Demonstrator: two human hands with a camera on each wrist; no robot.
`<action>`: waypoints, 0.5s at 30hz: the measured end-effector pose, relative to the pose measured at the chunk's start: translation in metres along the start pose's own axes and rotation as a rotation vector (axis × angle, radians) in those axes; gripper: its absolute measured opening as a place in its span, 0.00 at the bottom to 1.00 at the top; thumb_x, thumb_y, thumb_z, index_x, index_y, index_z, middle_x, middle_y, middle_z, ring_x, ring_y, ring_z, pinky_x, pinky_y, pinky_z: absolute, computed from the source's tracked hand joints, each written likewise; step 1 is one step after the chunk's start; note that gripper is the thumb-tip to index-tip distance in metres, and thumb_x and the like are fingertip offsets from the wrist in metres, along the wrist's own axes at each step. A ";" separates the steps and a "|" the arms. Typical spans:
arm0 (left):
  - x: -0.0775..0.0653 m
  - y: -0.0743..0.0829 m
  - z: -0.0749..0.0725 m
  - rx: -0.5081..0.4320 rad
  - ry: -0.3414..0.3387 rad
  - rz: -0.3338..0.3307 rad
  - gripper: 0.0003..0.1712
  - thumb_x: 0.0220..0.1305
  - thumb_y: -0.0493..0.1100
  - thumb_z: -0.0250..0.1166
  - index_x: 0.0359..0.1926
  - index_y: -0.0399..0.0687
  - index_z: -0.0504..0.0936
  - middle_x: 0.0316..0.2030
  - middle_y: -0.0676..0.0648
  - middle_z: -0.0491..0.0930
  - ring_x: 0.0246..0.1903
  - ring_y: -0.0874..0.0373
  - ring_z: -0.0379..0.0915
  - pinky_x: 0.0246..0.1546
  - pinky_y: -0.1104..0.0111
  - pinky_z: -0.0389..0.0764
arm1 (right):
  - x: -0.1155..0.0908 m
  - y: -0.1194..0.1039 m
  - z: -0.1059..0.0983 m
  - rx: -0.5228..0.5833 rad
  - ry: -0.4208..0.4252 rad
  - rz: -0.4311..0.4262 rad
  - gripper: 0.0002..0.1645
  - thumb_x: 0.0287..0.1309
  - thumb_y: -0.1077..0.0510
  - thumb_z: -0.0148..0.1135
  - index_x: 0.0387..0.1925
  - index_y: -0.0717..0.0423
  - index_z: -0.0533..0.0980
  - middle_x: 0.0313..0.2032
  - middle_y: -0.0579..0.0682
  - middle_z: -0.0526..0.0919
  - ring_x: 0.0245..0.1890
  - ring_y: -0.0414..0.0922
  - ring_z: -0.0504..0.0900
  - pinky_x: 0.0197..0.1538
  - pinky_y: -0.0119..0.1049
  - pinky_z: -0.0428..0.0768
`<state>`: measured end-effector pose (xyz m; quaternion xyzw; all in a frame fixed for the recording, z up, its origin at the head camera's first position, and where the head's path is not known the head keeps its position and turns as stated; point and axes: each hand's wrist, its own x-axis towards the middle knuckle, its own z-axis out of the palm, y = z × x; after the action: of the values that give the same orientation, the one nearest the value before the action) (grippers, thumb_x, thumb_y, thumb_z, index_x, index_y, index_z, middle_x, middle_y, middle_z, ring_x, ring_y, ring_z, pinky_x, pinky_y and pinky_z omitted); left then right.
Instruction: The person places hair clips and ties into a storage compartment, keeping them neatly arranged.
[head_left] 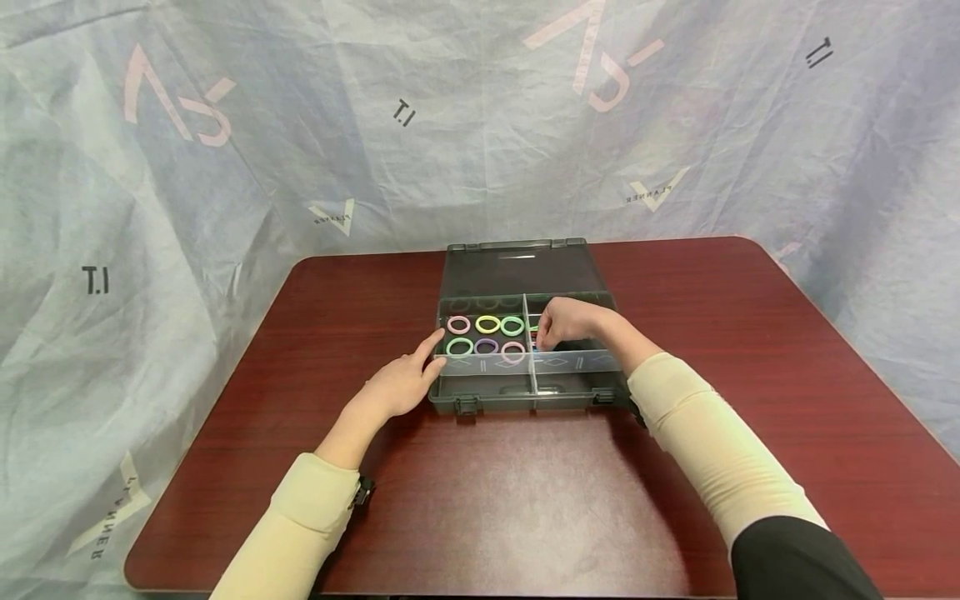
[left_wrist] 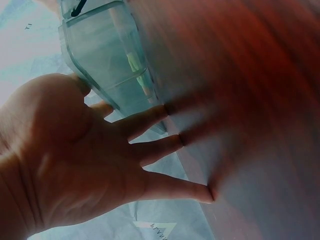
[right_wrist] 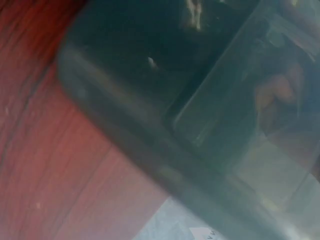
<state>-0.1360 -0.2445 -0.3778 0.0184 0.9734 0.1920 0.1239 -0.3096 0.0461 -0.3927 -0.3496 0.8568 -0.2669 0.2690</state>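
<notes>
A dark see-through plastic case (head_left: 447,406) lies on the table with its lid (head_left: 522,271) folded back. Several coloured rings, among them a yellow ring (head_left: 487,317) and a purple ring (head_left: 476,343), lie in its left section. My left hand (head_left: 395,386) rests its index finger and thumb at the case's left wall; in the left wrist view its other fingers are straight, tips on the table. My right hand (head_left: 567,323) reaches down into the right section, fingers bent, beside small red, blue and green pieces. Whether it pinches one I cannot tell.
A clear upright divider (head_left: 527,321) parts the two sections. Along the front runs a clear patterned wall (head_left: 480,365), with a front trough and latches (head_left: 467,407) before it. The reddish-brown table (head_left: 337,308) extends around the case; a printed cloth (head_left: 450,167) hangs behind.
</notes>
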 end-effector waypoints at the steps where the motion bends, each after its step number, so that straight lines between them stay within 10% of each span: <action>1: 0.000 0.000 0.000 0.000 0.000 0.001 0.36 0.81 0.60 0.42 0.82 0.65 0.42 0.70 0.32 0.66 0.69 0.35 0.62 0.66 0.40 0.64 | 0.000 0.000 0.000 0.001 0.001 0.000 0.07 0.57 0.66 0.68 0.29 0.53 0.89 0.37 0.45 0.88 0.33 0.41 0.77 0.44 0.39 0.78; 15: -0.001 0.000 -0.001 -0.003 -0.008 -0.013 0.36 0.81 0.61 0.42 0.82 0.67 0.41 0.71 0.32 0.65 0.71 0.35 0.59 0.65 0.38 0.63 | -0.006 -0.001 -0.001 0.031 0.049 0.001 0.05 0.59 0.63 0.71 0.29 0.53 0.88 0.36 0.45 0.87 0.35 0.43 0.78 0.43 0.40 0.77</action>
<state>-0.1354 -0.2445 -0.3770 0.0126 0.9727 0.1927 0.1290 -0.3056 0.0505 -0.3900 -0.3384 0.8590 -0.2888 0.2533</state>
